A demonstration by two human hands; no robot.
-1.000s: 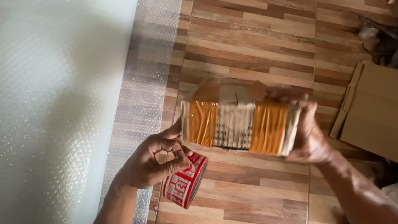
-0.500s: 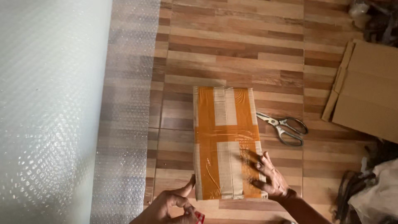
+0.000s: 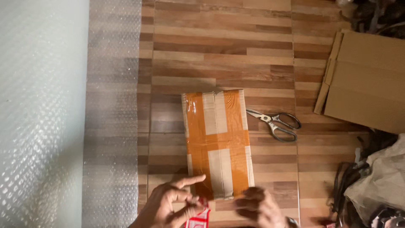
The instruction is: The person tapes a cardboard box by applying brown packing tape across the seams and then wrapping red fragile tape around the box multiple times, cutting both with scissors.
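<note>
A cardboard box (image 3: 217, 143) wrapped in orange tape lies flat on the wooden floor, long side pointing away from me. At its near end, my left hand (image 3: 171, 202) holds a red-and-white tape roll (image 3: 197, 218), index finger stretched toward the box's corner. My right hand (image 3: 259, 207) hovers blurred at the box's near right corner, fingers curled; I cannot tell whether it touches the box or pinches the tape end.
Metal scissors (image 3: 276, 123) lie on the floor just right of the box. Flattened cardboard (image 3: 367, 80) sits at the far right, with a crumpled bag (image 3: 379, 181) below it. A wide sheet of bubble wrap (image 3: 55, 114) covers the left side.
The box went from being held up and turned in both hands to lying flat on the floor. My right hand slid off its top to the near edge, where both hands meet.
</note>
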